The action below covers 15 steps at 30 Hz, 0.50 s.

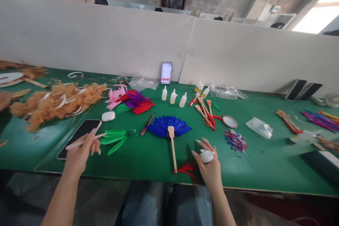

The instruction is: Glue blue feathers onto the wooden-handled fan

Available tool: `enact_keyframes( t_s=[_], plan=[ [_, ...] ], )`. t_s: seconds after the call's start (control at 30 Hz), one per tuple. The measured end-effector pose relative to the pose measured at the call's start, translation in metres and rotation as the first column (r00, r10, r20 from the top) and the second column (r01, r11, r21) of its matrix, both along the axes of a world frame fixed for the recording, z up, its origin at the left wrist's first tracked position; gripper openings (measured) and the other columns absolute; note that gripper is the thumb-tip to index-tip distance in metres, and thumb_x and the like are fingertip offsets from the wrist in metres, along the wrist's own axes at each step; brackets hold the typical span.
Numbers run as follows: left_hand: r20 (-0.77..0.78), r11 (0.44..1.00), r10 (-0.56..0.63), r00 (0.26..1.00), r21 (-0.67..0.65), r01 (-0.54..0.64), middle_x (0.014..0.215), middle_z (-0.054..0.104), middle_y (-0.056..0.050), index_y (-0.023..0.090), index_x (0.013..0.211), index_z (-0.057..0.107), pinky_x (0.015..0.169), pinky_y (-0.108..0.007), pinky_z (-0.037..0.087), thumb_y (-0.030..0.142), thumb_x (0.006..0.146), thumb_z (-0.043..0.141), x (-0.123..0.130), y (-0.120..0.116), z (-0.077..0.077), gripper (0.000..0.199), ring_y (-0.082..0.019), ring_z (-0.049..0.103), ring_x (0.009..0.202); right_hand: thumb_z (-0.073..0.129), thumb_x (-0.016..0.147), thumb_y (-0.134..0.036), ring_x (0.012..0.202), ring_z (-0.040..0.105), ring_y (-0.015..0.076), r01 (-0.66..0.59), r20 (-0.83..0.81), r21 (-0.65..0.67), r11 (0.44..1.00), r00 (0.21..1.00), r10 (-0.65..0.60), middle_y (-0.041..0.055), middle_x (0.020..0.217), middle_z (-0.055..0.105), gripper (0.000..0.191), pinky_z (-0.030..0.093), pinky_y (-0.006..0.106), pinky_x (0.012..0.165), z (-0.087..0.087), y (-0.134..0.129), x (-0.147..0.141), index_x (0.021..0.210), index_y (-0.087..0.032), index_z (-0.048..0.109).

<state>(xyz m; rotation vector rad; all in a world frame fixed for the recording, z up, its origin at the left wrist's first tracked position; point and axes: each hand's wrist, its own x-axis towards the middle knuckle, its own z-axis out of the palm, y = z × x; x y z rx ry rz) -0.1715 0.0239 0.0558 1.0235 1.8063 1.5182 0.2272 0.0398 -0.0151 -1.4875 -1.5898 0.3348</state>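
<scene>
My left hand [83, 148] is closed around pale pink tweezers [75, 144], above a dark phone [84, 132], with the tip pointing right. Green feathers [116, 140] lie just beyond that tip. In the middle, a blue feather fan [161, 125] lies flat, its pale wooden handle [173, 152] toward me and a red tassel [188, 167] at the handle's end. My right hand [210, 166], to the right of the tassel, is closed on a small white glue bottle [206, 156]. The bottle's lower part is hidden by my fingers.
Several glue bottles [173, 96] stand at the back. Pink, red and purple feathers [132, 99] lie back left. Wooden handles [202, 109], a round mirror [230, 122] and colourful sequins [235, 140] lie right. Tan fluffy material [60, 102] and another person's hand [6, 100] are left.
</scene>
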Motion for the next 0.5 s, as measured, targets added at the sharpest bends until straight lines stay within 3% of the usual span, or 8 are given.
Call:
enact_keyframes(
  t_s=[0.13,0.33,0.5],
  plan=[
    [0.015,0.999,-0.018,1.000,-0.048,0.019,0.042,0.042,0.006,0.017,0.051,0.045,0.047,-0.023,0.039,0.035,0.081,0.058,-0.006,0.003,-0.004,0.037,-0.009,0.044,0.044,0.060,0.079,-0.048,0.120,0.049,0.0272,0.016,0.006,0.002,1.000,1.000,-0.016,0.0123,0.126,0.056,0.043,0.018,0.055,0.110,-0.002,0.000,0.000,0.110,-0.018,0.062],
    [0.036,0.999,-0.018,0.999,-0.047,0.020,0.041,0.041,0.006,0.017,0.046,0.043,0.049,-0.021,0.041,0.032,0.079,0.059,-0.007,0.002,0.003,0.040,-0.008,0.045,0.045,0.059,0.078,-0.052,0.119,0.050,0.0278,0.041,-0.001,-0.007,0.999,0.999,-0.041,0.0121,0.126,0.056,0.047,0.020,0.055,0.109,-0.001,0.000,-0.001,0.111,-0.019,0.062],
    [0.111,1.000,-0.026,0.993,-0.007,0.027,0.039,0.040,0.008,0.018,0.059,0.053,0.041,-0.020,0.039,0.035,0.079,0.060,0.005,-0.003,0.008,0.027,-0.008,0.042,0.039,0.059,0.078,-0.053,0.117,0.052,0.0275,0.033,0.048,0.016,0.999,0.998,-0.034,0.0126,0.123,0.058,0.047,0.020,0.054,0.109,-0.003,0.000,0.001,0.109,-0.018,0.062]
  ],
)
